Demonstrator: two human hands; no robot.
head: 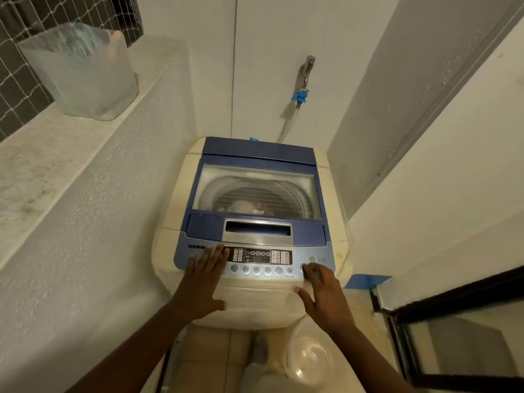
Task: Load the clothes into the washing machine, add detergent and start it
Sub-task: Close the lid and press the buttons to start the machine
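Observation:
A cream top-loading washing machine (334,222) with a blue lid (255,154) stands in a narrow alcove. The lid is closed, and clothes (241,207) show through its window inside the drum. My left hand (202,282) lies flat, fingers spread, on the left end of the control panel (259,258). My right hand (323,290) rests at the panel's right end, its fingertips on a button at the right end of the button row. Neither hand holds anything.
A translucent plastic container (82,72) stands on the marble ledge (42,154) at left. A tap (304,78) with a blue hose fitting is on the back wall. A pale round basin (309,355) sits on the floor by my feet. A dark-framed door (453,307) is at right.

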